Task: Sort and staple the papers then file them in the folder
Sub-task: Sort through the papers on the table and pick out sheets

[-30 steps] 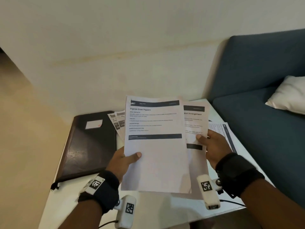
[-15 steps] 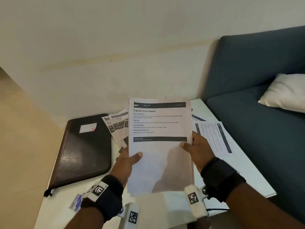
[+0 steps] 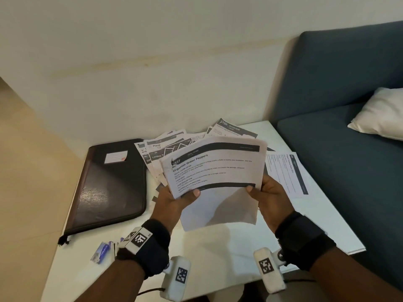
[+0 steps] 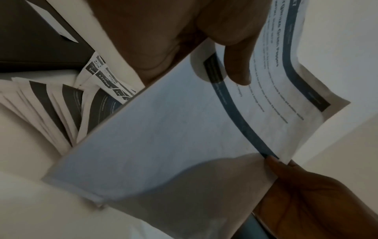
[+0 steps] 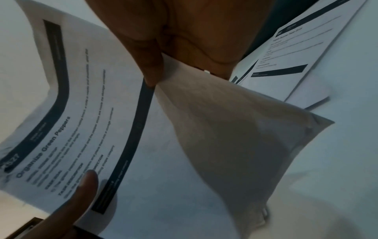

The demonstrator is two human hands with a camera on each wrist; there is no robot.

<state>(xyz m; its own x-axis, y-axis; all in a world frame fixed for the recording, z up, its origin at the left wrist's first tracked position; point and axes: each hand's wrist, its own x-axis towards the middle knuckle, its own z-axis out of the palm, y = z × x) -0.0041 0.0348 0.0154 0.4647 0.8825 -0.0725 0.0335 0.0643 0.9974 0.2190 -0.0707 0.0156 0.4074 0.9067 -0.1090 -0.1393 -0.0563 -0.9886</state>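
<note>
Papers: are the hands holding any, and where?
Yes. Left hand pinches the papers at their left edge, right hand at their right edge.

Home living room: blue sofa (image 3: 340, 118), cushion (image 3: 379, 114), side table (image 3: 218, 247).

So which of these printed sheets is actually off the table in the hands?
The "Organize Green Peppers" sheet, pinched by the left hand and right hand. The fanned pile and the single sheet lie on the table.

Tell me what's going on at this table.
A person holds a few sheets, top page titled "Organize Green Peppers", above the white table, left hand and right hand each gripping a side. More papers lie fanned behind. The dark folder lies closed at left.
</note>
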